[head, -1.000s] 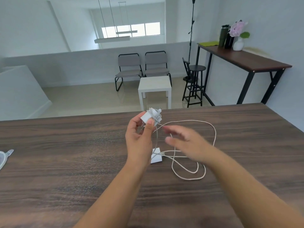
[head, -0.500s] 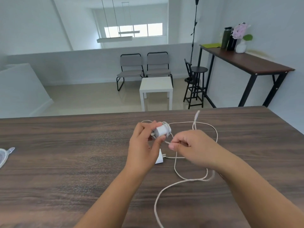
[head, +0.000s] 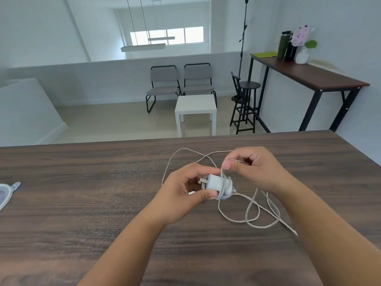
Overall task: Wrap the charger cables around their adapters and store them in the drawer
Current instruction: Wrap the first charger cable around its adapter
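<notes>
My left hand (head: 181, 195) grips a white charger adapter (head: 213, 183) above the dark wooden table (head: 82, 213), prongs pointing left. A few turns of white cable (head: 252, 211) are wound around the adapter's right end. My right hand (head: 253, 168) pinches the cable just above the adapter. Loose loops of cable lie on the table to the right and behind my hands. A small white patch of a second adapter (head: 191, 193) peeks out under my left hand. No drawer is in view.
A clear plastic object (head: 6, 195) lies at the table's left edge. Beyond the table's far edge are a white side table (head: 195, 108), two grey chairs, a black stool and a tall desk with bottles and a flower vase.
My right hand has carried the cable up and over the adapter, adding a turn. The adapter now lies with its prongs to the left. The loose cable has shifted to the right.
</notes>
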### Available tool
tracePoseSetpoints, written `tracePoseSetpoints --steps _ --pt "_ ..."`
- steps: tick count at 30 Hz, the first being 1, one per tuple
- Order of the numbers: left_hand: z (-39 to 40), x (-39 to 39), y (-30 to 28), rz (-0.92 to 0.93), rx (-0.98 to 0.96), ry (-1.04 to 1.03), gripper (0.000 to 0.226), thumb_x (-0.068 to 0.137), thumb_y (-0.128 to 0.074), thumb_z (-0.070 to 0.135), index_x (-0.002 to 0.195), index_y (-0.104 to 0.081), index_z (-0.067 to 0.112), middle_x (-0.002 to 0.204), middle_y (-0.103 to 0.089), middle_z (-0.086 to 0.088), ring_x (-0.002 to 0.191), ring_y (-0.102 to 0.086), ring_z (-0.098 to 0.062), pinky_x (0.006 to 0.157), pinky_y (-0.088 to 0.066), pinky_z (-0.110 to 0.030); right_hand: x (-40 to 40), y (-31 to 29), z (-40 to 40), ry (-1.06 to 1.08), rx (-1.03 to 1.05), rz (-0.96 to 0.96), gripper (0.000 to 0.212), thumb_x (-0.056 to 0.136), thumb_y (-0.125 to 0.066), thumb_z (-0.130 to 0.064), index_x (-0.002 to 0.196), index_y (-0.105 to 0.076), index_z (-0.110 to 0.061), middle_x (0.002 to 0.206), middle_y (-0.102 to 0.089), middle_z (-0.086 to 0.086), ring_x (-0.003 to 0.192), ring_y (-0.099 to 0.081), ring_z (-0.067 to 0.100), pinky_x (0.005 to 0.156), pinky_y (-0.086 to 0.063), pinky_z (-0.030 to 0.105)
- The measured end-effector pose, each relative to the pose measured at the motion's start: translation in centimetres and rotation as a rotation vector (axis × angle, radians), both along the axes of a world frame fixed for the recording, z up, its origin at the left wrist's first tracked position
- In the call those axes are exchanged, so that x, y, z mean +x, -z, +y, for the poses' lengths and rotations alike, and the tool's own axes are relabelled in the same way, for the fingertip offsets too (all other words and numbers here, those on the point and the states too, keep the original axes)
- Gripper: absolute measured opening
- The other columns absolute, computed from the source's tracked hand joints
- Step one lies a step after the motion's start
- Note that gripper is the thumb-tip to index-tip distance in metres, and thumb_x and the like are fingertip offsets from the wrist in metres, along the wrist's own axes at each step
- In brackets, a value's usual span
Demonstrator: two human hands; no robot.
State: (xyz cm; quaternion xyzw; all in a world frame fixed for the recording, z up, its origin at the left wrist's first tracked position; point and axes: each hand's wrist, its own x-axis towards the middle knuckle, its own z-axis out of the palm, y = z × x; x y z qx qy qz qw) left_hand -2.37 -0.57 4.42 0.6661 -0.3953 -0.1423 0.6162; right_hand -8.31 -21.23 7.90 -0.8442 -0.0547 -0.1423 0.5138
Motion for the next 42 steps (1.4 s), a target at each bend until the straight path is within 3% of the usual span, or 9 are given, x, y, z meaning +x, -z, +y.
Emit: tracePoseSetpoints --steps 4,10,14,18,21,25,28,37,42 --pt "-0.1 -0.7 0.1 0.245 -0.144 0.036 0.034 0.074 -0.077 0.006 0.105 -0.072 0.019 0.108 -0.073 -0.004 0.096 -0.066 -0.019 0.082 -0.054 -0.038 0.3 2.9 0.7 -0.063 0.129 0.024 0.021 0.091 -0.058 -0.033 0.074 -0.069 -0.026 0.069 -0.061 -0.005 0.066 -0.053 0.010 0.066 -0.044 0.025" --pt "-0.6 -0.9 0.8 0.485 -0.372 0.072 0.047 0.058 -0.092 0.033 0.100 -0.075 0.020 0.100 -0.073 -0.003 0.090 -0.068 -0.016 0.081 -0.057 -0.031 0.3 6.1 3.0 -0.054 0.266 0.048 0.016 0.095 -0.052 -0.006 0.089 -0.066 -0.011 0.076 -0.065 0.004 0.074 -0.059 0.014 0.074 -0.048 0.034" --pt "-1.6 -0.7 0.6 0.601 -0.538 -0.042 0.041 0.068 -0.087 0.020 0.105 -0.072 0.012 0.104 -0.073 -0.007 0.088 -0.070 -0.019 0.075 -0.059 -0.026 -0.9 7.0 4.4 0.111 -0.014 0.009 0.024 0.099 -0.045 -0.027 0.105 -0.068 -0.025 0.073 -0.067 -0.016 0.067 -0.060 0.001 0.066 -0.047 0.020" --pt "-2.2 0.0 0.2 0.437 -0.418 -0.349 0.032 0.073 -0.074 0.011 0.104 -0.069 0.013 0.097 -0.072 -0.003 0.084 -0.067 -0.016 0.074 -0.057 -0.026 -2.1 6.5 5.2 0.110 -0.418 0.002 0.048 0.094 -0.022 -0.052 0.109 -0.060 -0.027 0.089 -0.071 -0.004 0.082 -0.064 0.021 0.071 -0.050 0.039" --pt "-2.0 0.2 0.1 0.274 -0.282 -0.461 0.029 0.077 -0.076 0.001 0.100 -0.072 0.019 0.093 -0.073 0.006 0.077 -0.065 -0.008 0.072 -0.056 -0.022 -2.3 5.6 5.0 0.095 -0.707 0.012 0.061 0.085 -0.004 -0.054 0.109 -0.054 -0.029 0.094 -0.067 -0.005 0.086 -0.063 0.025 0.068 -0.050 0.038" --pt "-1.4 0.4 0.9 0.007 -0.072 -0.568 0.037 0.076 -0.081 0.010 0.099 -0.070 0.036 0.096 -0.066 0.007 0.078 -0.064 0.000 0.073 -0.052 -0.016 -2.4 3.1 4.1 0.162 -0.860 -0.199 0.045 0.090 -0.022 -0.044 0.091 -0.063 -0.026 0.077 -0.068 -0.007 0.069 -0.066 0.021 0.053 -0.049 0.031" --pt "-1.3 0.2 1.5 -0.193 0.035 -0.520 0.041 0.074 -0.083 0.015 0.101 -0.069 0.043 0.090 -0.056 0.007 0.079 -0.058 -0.002 0.074 -0.050 -0.014 -2.2 1.4 2.2 0.139 -0.912 -0.156 0.060 0.086 -0.010 -0.052 0.097 -0.064 -0.030 0.085 -0.067 -0.009 0.079 -0.065 0.016 0.060 -0.047 0.028" --pt "0.2 -0.5 0.2 -0.295 0.089 -0.141 0.034 0.077 -0.081 0.008 0.107 -0.072 0.021 0.107 -0.068 0.005 0.098 -0.066 -0.017 0.080 -0.057 -0.027 -1.3 0.1 -1.2 0.148 -0.856 -0.386 0.031 0.092 -0.042 -0.050 0.091 -0.069 -0.036 0.066 -0.045 -0.010 0.063 -0.046 0.013 0.049 -0.041 0.027" --pt "0.4 -1.1 -0.4 -0.032 -0.046 0.010 0.032 0.077 -0.077 0.016 0.108 -0.069 0.018 0.111 -0.070 -0.005 0.100 -0.066 -0.026 0.083 -0.057 -0.037 -1.0 0.7 -0.6 -0.003 -0.363 -0.205 0.013 0.089 -0.062 -0.037 0.085 -0.073 -0.031 0.069 -0.064 -0.015 0.064 -0.055 0.003 0.060 -0.041 0.016"
